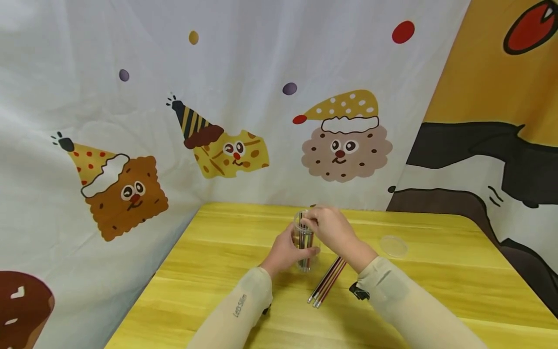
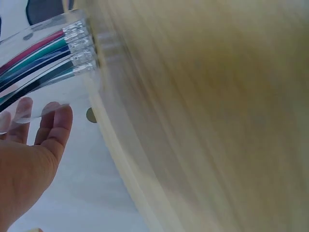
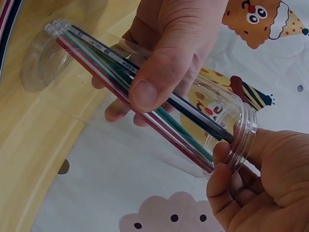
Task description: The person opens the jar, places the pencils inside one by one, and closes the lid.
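My left hand (image 1: 285, 249) grips a clear plastic jar (image 3: 193, 89) round its side, thumb across the front. Inside the jar stand several striped pencils (image 3: 159, 121) in red, green and dark blue; their silver-tipped ends (image 2: 79, 46) sit at the bottom. My right hand (image 1: 333, 230) is at the jar's mouth, its fingers curled at the rim (image 3: 248, 140). Between thumb and finger it pinches the upper end of a dark pencil (image 3: 203, 121). More pencils (image 1: 329, 283) lie together on the table, below my right forearm.
A clear round lid (image 1: 394, 246) lies on the wood-patterned table (image 1: 218, 271), right of the jar. Behind the table hangs a white cloth (image 1: 244, 72) printed with cartoon biscuits and cheese. The table's back edge is just beyond the jar.
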`<state>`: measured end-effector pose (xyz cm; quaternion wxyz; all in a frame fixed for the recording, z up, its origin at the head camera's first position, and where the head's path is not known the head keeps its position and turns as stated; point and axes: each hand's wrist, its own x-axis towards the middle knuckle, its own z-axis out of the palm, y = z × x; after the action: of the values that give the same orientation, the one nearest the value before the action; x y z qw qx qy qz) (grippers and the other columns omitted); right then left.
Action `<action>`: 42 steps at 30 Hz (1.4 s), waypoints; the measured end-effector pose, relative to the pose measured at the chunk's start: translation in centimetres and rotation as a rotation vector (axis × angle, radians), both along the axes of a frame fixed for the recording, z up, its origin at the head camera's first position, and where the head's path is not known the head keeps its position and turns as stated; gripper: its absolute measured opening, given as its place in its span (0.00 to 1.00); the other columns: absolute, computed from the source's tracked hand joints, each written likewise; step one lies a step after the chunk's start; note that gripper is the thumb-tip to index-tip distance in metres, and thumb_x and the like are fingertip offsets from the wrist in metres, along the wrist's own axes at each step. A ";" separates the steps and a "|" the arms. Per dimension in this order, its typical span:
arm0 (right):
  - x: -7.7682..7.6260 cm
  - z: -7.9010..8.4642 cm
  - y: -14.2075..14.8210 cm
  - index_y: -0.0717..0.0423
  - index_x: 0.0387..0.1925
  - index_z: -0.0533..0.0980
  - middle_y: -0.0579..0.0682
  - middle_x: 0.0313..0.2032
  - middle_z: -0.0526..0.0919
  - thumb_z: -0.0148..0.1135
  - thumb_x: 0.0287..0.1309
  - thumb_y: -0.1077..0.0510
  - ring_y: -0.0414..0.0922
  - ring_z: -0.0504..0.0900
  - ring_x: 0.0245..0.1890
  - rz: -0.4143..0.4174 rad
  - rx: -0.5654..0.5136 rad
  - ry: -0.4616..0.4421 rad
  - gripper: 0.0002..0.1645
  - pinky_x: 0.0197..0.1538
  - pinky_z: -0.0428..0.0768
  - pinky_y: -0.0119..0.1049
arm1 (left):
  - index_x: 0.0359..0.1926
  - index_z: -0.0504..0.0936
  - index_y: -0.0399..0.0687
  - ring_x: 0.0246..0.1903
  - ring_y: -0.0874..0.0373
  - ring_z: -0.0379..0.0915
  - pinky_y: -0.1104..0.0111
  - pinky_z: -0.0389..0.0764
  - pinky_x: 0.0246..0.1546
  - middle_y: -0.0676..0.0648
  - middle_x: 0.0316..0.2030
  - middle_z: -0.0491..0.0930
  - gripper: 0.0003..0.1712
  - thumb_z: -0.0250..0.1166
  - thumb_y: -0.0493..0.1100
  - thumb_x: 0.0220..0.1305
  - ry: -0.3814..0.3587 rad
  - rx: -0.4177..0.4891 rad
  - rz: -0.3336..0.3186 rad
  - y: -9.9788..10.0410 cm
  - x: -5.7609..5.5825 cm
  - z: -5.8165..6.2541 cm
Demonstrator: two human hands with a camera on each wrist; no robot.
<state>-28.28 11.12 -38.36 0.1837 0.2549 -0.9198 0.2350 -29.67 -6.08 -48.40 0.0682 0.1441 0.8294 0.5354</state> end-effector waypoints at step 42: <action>1.5 -5.9 6.9 0.52 0.48 0.85 0.44 0.31 0.85 0.65 0.76 0.53 0.36 0.76 0.26 -0.070 -0.035 -0.176 0.08 0.30 0.76 0.33 | 0.68 0.71 0.58 0.46 0.58 0.84 0.57 0.86 0.52 0.49 0.54 0.84 0.45 0.84 0.58 0.55 0.020 -0.018 0.013 0.1 -0.4 -0.6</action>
<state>-26.82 18.01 -44.26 0.1148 0.1976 -0.9365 0.2658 -30.03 -5.97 -49.01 0.0577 0.1436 0.8358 0.5267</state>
